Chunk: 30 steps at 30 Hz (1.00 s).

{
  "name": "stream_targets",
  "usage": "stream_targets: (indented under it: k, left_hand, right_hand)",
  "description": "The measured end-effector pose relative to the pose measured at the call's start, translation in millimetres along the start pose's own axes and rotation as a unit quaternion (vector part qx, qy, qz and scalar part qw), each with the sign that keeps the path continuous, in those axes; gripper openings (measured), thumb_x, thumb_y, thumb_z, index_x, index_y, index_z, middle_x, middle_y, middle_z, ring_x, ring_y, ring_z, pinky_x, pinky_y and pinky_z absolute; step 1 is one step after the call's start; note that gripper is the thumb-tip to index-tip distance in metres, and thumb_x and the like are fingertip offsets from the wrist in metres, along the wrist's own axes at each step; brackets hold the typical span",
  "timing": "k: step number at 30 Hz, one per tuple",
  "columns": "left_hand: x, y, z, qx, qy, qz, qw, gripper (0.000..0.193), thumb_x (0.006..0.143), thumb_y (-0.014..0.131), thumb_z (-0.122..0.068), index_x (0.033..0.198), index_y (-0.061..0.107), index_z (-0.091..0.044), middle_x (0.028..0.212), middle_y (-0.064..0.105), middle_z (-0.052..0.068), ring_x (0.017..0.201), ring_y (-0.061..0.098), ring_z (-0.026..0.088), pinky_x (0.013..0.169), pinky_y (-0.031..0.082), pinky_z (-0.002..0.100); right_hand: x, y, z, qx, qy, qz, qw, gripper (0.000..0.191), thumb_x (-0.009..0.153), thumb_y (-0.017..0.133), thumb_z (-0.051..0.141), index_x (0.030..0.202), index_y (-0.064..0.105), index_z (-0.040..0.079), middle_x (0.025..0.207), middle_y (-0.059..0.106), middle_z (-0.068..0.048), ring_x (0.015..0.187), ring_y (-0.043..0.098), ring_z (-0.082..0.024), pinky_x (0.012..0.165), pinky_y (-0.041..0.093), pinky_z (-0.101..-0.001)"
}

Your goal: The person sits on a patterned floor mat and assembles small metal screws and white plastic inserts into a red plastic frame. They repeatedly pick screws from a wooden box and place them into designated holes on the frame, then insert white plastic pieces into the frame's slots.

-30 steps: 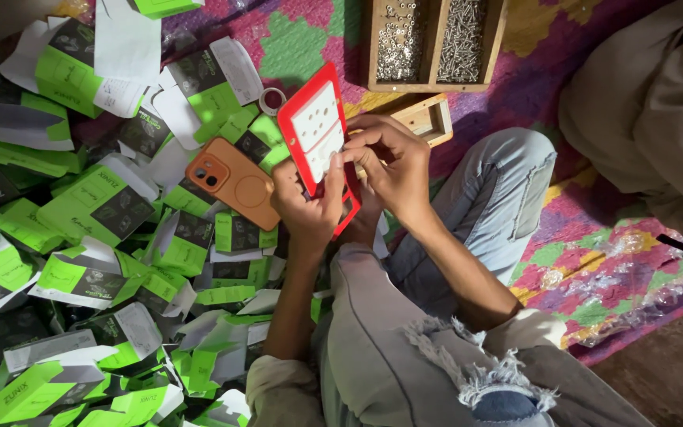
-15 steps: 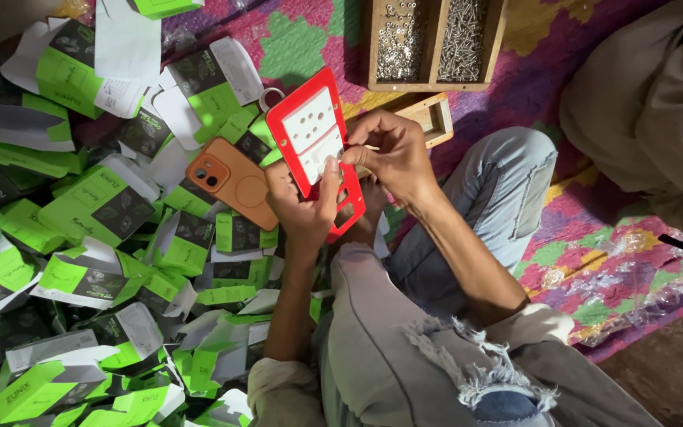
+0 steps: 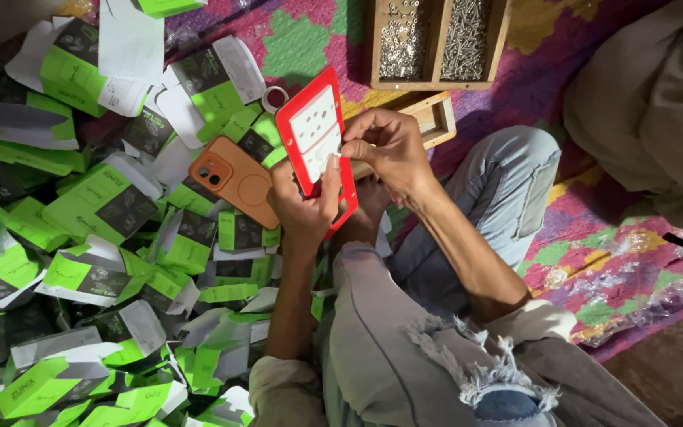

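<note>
While the left hand [image 3: 303, 207] grips the red-framed white card [image 3: 315, 136] along its lower edge, the right hand [image 3: 387, 146] pinches the card's right edge at 3 o'clock. Card is held tilted above the lap. At 9 o'clock, just beside the left hand, lies an orange phone [image 3: 236, 179] on green-and-white cartons [image 3: 96, 198]. At 1 o'clock sits a wooden tray of screws [image 3: 438, 38].

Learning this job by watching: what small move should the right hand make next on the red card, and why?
Probably press the pinched piece down into the card. The right hand pinches at the edge of the red card, which the left hand holds steady; what it pinches is too small to tell.
</note>
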State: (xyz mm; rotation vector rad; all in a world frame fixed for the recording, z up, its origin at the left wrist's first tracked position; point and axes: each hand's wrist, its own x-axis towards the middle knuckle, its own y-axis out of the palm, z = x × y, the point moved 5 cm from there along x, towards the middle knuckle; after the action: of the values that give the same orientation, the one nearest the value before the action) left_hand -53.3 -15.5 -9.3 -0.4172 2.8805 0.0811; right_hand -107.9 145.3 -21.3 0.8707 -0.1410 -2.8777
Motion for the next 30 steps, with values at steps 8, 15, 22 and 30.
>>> stream_targets:
  k: [8, 15, 22, 30]
  left_hand:
    - [2.4, 5.8, -6.1, 0.033, 0.052, -0.068, 0.996, 0.033, 0.095, 0.081, -0.005, 0.112, 0.054, 0.005, 0.097, 0.075, 0.017, 0.081, 0.073, 0.018, 0.072, 0.06, 0.03]
    - [3.0, 10.4, -19.2, 0.143, 0.147, -0.094, 0.974, 0.034, 0.091, 0.084, -0.007, 0.106, 0.055, 0.003, 0.09, 0.074, 0.015, 0.077, 0.073, 0.019, 0.069, 0.057, 0.031]
    - [4.5, 18.7, -25.8, 0.039, 0.052, -0.056, 0.996, 0.03, 0.097, 0.078, -0.002, 0.113, 0.053, 0.003, 0.098, 0.075, 0.015, 0.085, 0.072, 0.015, 0.076, 0.06, 0.031]
    - [14.4, 23.9, -40.1, -0.076, -0.156, 0.032, 0.984, 0.025, 0.095, 0.07, -0.002, 0.109, 0.049, 0.0, 0.091, 0.072, 0.01, 0.068, 0.068, 0.01, 0.05, 0.061, 0.027]
  right_hand:
    - [-11.9, 9.2, 24.2, -0.128, -0.091, -0.039, 0.987, 0.01, 0.094, 0.078, -0.001, 0.102, 0.072, -0.002, 0.103, 0.074, -0.008, 0.095, 0.069, -0.011, 0.086, 0.057, -0.0261]
    - [-29.8, 29.1, 49.8, -0.2, -0.117, -0.097, 0.968, 0.01, 0.097, 0.072, 0.0, 0.107, 0.071, -0.001, 0.112, 0.07, -0.01, 0.1, 0.072, -0.017, 0.087, 0.062, -0.0281]
    - [-38.1, 34.8, 64.2, -0.411, -0.292, -0.134, 0.853, 0.021, 0.091, 0.073, -0.011, 0.108, 0.068, -0.001, 0.112, 0.066, -0.013, 0.098, 0.071, -0.03, 0.082, 0.059, -0.0359]
    - [-47.5, 17.7, 55.6, -0.457, -0.36, -0.102, 0.807, 0.027, 0.085, 0.069, -0.017, 0.109, 0.064, -0.004, 0.112, 0.063, -0.015, 0.098, 0.069, -0.032, 0.08, 0.059, -0.0383]
